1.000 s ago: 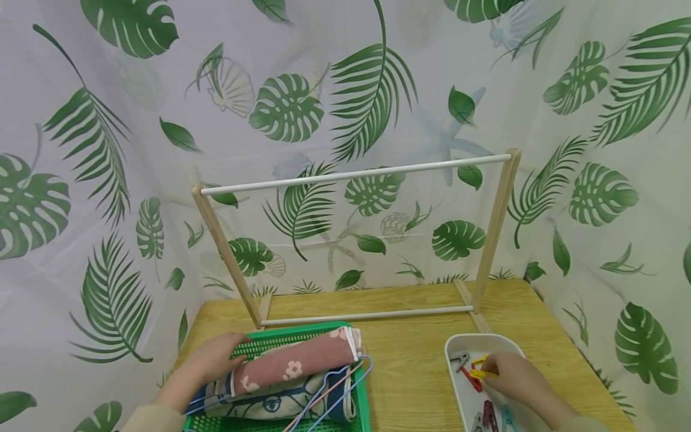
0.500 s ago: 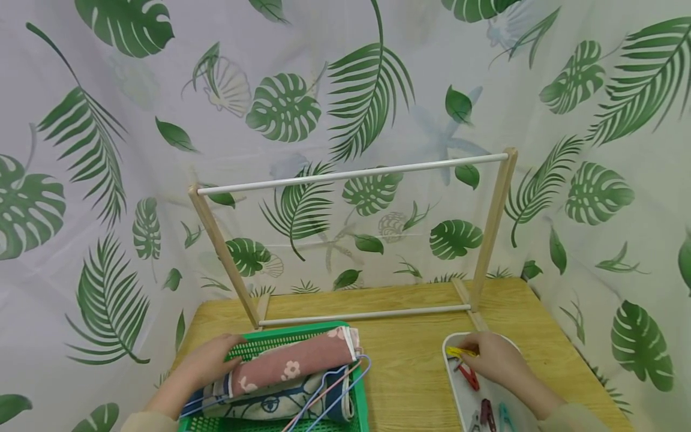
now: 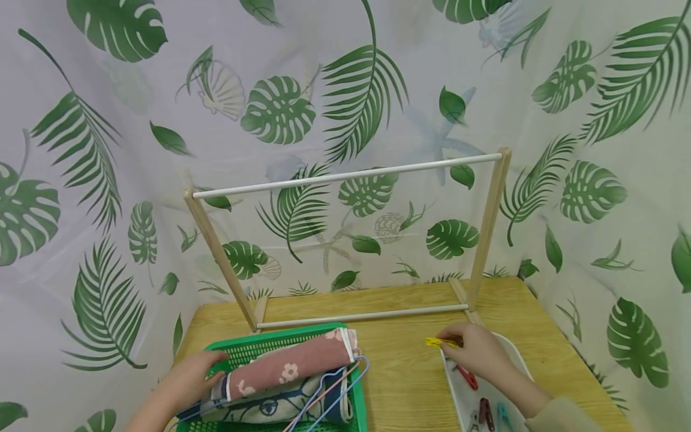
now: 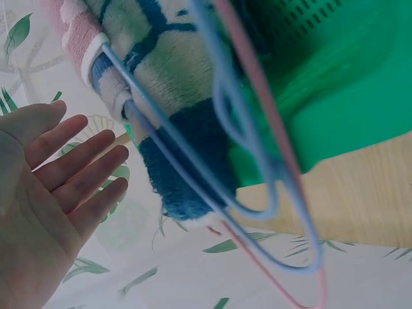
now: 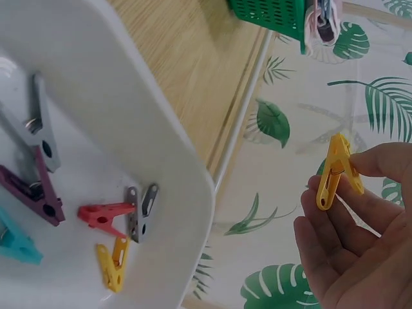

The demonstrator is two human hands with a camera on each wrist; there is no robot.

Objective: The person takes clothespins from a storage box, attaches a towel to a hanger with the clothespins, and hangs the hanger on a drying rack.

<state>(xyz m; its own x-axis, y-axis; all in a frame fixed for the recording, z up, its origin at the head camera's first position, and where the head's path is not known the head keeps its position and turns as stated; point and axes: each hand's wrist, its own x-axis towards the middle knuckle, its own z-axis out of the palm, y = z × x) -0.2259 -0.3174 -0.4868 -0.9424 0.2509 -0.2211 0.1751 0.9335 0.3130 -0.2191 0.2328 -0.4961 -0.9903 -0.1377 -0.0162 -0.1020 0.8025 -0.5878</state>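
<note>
Being pinched between the thumb and fingers of the right hand [image 5: 360,241], a yellow plastic clothespin [image 5: 333,170] is held above the desk [image 3: 399,360], near the left rim of a white rectangular tray with rounded corners [image 5: 154,96]. In the tray, a red clothespin [image 5: 106,217], a purple clothespin [image 5: 35,187], a teal clothespin [image 5: 16,241], grey clothespins [image 5: 38,125] and a second yellow clothespin [image 5: 113,265] are seen. The left hand [image 4: 58,199] is held with its fingers extended and nothing gripped, at the left side of a green perforated plastic basket [image 3: 264,348]; whether the basket is touched cannot be told. A rolled pink towel with white flowers [image 3: 291,369] is laid over a blue-and-white patterned towel [image 3: 270,408] in the basket, and thin blue hangers [image 4: 209,45] and a thin pink hanger [image 4: 257,84] are laid across them. Behind the basket and tray, a pale wooden rack with white rods [image 3: 488,228] is stood on the desk, backed by white sheeting printed with green leaves [image 3: 410,66].
</note>
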